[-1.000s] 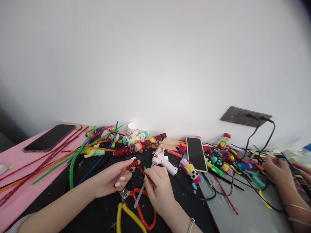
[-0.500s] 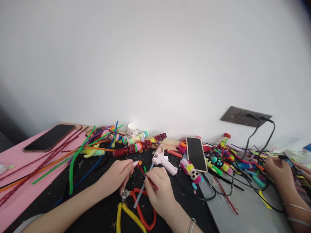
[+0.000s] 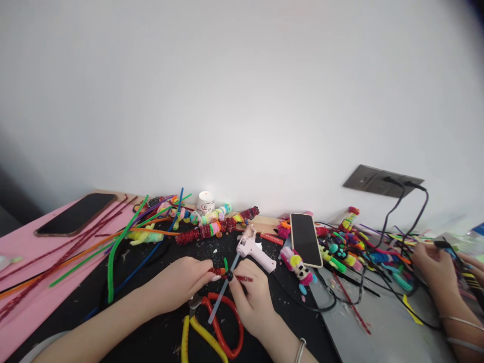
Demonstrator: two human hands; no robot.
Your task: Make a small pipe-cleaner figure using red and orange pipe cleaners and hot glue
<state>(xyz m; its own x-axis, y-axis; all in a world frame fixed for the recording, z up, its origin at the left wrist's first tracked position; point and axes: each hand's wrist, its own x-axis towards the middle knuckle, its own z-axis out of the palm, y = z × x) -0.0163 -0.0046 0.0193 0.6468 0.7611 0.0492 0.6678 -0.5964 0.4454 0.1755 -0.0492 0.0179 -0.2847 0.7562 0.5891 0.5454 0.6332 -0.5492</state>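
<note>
My left hand [image 3: 189,278] is closed, thumb and fingers pinching one end of a short dark red pipe cleaner [image 3: 246,278] with orange at its left end. My right hand [image 3: 252,298] grips the same piece further right, where a small green bit [image 3: 226,263] sticks up and something black shows at the fingertips. The piece's red tip pokes out past the right hand's fingers. Just beyond lies a pale pink glue gun [image 3: 257,253] with a clear glue stick [image 3: 219,301] running out under the hands. Below are red handles [image 3: 239,333] and yellow handles [image 3: 207,337] of cutting tools.
Long pipe cleaners [image 3: 113,262] lie across the pink sheet at left, near a dark phone [image 3: 77,214]. Finished pipe-cleaner figures, a paper cup [image 3: 205,201] and a second phone [image 3: 305,239] line the wall. Cords run to the outlet [image 3: 381,180]. Another person's hand [image 3: 434,267] works at right.
My two hands have come closer together, the left moving right and slightly down. The red piece now lies more level between them, its tip showing past the right hand's fingers.
</note>
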